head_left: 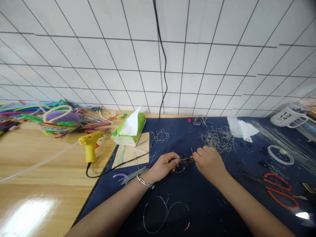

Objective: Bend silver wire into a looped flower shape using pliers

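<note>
My left hand (163, 167), with a silver bracelet on its wrist, pinches a small thin wire ring (182, 170) between thumb and fingers. My right hand (209, 163) is closed around a pair of dark pliers (188, 159), its handles mostly hidden in the fist. The pliers' jaws point left and meet the wire at my left fingertips. Whether they grip it I cannot tell. Nearer to me on the dark blue cloth (204, 210) lie two larger wire hoops (151, 232) with a few pink bits on them. Straight wire pieces (135, 174) lie beside my left wrist.
A yellow glue gun (91, 146) and a green tissue pack (140, 123) stand left; a black cord (164, 79) hangs down. Pipe cleaners (61, 117) are heaped behind. Tangled wire (218, 138), orange-handled scissors (277, 184), a white ring (271, 159) and a mug (283, 115) lie right.
</note>
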{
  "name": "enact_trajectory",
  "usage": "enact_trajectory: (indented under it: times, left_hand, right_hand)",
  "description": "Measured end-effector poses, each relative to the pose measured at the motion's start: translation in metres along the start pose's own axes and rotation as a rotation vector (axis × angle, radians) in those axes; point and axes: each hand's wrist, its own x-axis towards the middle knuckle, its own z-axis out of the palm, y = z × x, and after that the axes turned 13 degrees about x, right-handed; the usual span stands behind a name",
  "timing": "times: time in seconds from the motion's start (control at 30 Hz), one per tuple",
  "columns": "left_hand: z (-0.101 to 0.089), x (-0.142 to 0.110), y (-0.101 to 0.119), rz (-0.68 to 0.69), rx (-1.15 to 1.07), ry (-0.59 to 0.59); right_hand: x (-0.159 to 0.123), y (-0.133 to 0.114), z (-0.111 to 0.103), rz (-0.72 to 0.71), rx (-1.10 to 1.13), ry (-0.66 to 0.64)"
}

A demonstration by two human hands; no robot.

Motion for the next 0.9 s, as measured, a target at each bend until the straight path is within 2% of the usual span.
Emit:
enact_trajectory:
  times: [0.5, 0.77, 0.9]
  left_hand:
    - [0.0027, -0.0007, 0.0014, -0.014, -0.02, 0.038]
    - [0.0072, 0.001, 0.0, -0.115, -0.059, 0.216]
    - [0.0075, 0.0018, -0.0019, -0.148, -0.138, 0.265]
  right_hand:
    - [-0.0001, 0.0047, 0.0066, 0.017, 0.047, -0.013]
    - [0.0018, 0.0052, 0.0045, 0.151, 0.033, 0.073]
    - [0.0024, 0.0043, 0.0061, 0.114, 0.026, 0.077]
